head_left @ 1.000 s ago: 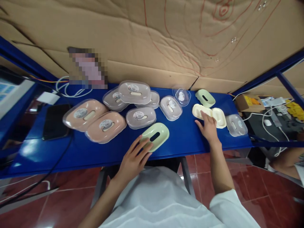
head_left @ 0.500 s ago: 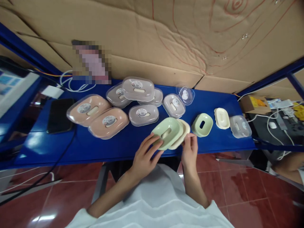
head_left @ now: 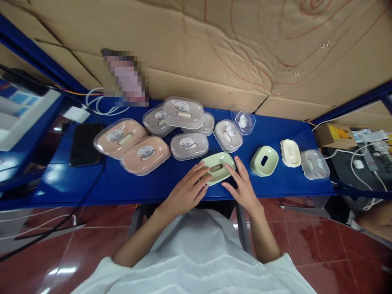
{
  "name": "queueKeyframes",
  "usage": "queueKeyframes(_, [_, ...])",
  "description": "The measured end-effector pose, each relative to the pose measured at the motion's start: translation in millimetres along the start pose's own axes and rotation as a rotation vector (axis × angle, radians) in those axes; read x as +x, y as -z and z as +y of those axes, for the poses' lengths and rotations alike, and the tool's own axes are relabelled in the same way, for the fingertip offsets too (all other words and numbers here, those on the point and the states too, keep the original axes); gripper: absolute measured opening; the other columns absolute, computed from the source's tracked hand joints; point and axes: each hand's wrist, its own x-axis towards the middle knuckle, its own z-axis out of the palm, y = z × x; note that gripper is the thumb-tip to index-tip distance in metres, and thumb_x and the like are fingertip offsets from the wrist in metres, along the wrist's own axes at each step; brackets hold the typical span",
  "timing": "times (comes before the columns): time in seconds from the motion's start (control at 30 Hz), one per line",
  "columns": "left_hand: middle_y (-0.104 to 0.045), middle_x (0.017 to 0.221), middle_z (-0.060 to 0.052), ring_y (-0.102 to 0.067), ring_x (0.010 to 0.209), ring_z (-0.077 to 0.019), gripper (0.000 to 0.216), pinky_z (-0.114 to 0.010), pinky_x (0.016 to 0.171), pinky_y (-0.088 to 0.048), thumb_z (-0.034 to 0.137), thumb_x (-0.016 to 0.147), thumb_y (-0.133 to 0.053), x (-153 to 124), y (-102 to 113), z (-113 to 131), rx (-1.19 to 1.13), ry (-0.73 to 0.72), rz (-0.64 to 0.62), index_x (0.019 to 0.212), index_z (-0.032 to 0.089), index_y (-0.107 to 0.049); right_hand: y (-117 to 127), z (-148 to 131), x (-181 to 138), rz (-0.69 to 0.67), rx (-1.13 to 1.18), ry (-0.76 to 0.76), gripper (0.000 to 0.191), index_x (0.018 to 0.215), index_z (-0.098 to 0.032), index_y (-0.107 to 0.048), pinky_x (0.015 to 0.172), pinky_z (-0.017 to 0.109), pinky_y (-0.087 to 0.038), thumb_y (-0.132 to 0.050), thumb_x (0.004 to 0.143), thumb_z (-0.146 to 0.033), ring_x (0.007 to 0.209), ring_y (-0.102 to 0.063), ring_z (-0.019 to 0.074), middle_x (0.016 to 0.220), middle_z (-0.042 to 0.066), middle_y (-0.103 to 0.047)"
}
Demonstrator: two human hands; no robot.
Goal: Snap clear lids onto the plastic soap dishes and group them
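left hand (head_left: 186, 192): fingers spread, tips resting on the left end of the green dish (head_left: 217, 168). No pinch, just flat contact.
right hand (head_left: 243, 188): fingers spread, tips at the dish's right end. Touching or just beside it; I can't tell which.
green dish: lies flat on the desk (head_left: 275, 185), near the front edge, between your two hands. Slot faces up. Whether a second shell sits under it is hidden.
risk, front edge: the dish sits close to the edge. Press unevenly and it can skid toward you and drop to the floor tiles (head_left: 92, 245).
risk, misfit: if you push one end harder, the dish likely tilts and seats crooked.
risk, neighbours: a lidded grey box (head_left: 189, 145) is just behind the dish. Shove forward and you nudge it into the pink boxes (head_left: 134, 146) and the grey stack (head_left: 183, 112).
risk, right side: second green dish (head_left: 264, 161) and cream dish (head_left: 290, 153) stand near your right hand. A wide sweep with that wrist would likely knock them.
risk, cable: a black cable (head_left: 101, 179) runs off the desk on your left. Well apart from your hands, low concern.
phone (head_left: 84, 143): far left, out of reach.
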Motion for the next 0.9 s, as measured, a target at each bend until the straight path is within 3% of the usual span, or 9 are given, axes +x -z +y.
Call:
queueKeyframes(0.13, [-0.07,0.141,-0.015,-0.053,0.152,-0.035,0.034,-0.057,0.127,-0.048,0.036,0.105,-0.069,5.4,-11.3,2.4,0.073,0.021,-0.015,0.133,0.018,-0.068,-1.6,12.1,6.6,-0.036,-0.054,0.073,0.059,0.161,-0.034,-0.053,0.128,0.062,-0.045,-0.069,0.105,-0.037,0.16,-0.044,0.0358,0.173,0.01,-0.044])
queueKeyframes(0.33, [-0.072,0.143,-0.012,-0.054,0.153,-0.0316,0.023,-0.052,0.127,-0.049,0.024,0.107,-0.063,-14.6,-13.6,5.0,0.16,0.029,0.033,0.128,0.02,-0.072,-12.3,-6.3,-6.7,-0.017,-0.137,0.105,0.061,0.161,-0.034,-0.054,0.126,0.059,-0.05,-0.072,0.103,-0.035,0.161,-0.042,0.0357,0.167,0.009,-0.054])
queueKeyframes(0.47, [-0.068,0.152,-0.009,-0.051,0.156,-0.0289,0.026,-0.054,0.135,-0.036,0.021,0.107,-0.063,-30.8,-0.9,4.2,0.18,0.031,0.005,0.132,0.022,-0.071,-17.0,-21.5,-9.7,-0.047,-0.157,0.158,0.054,0.159,-0.032,-0.056,0.129,0.064,-0.044,-0.069,0.106,-0.035,0.161,-0.042,0.0345,0.166,0.009,-0.055])
queueKeyframes(0.57, [-0.068,0.152,-0.006,-0.053,0.155,-0.0297,0.029,-0.062,0.139,-0.02,0.02,0.107,-0.063,-38.2,6.7,3.4,0.222,0.028,-0.007,0.134,0.025,-0.071,-16.0,-26.2,-4.8,-0.091,-0.102,0.256,0.05,0.158,-0.027,-0.056,0.132,0.057,-0.043,-0.063,0.109,-0.03,0.155,-0.053,0.0275,0.156,0.008,-0.065])
queueKeyframes(0.63, [-0.067,0.154,-0.006,-0.052,0.155,-0.031,0.037,-0.065,0.138,-0.017,0.017,0.105,-0.063,-41.7,9.0,2.9,0.245,0.023,-0.008,0.14,0.028,-0.069,-15.4,-26.7,-1.3,-0.116,-0.079,0.306,0.049,0.159,-0.027,-0.056,0.133,0.054,-0.043,-0.062,0.11,-0.028,0.152,-0.057,0.0251,0.151,0.006,-0.07])
queueKeyframes(0.9, [-0.067,0.155,-0.007,-0.049,0.157,-0.0302,0.037,-0.054,0.135,-0.035,0.015,0.101,-0.065,-49.5,6.2,0.5,0.232,0.018,0.059,0.135,0.026,-0.073,-23.8,-28.4,-3.6,-0.067,-0.074,0.362,0.05,0.159,-0.027,-0.057,0.132,0.052,-0.046,-0.064,0.109,-0.027,0.149,-0.06,0.0253,0.146,0.005,-0.073])
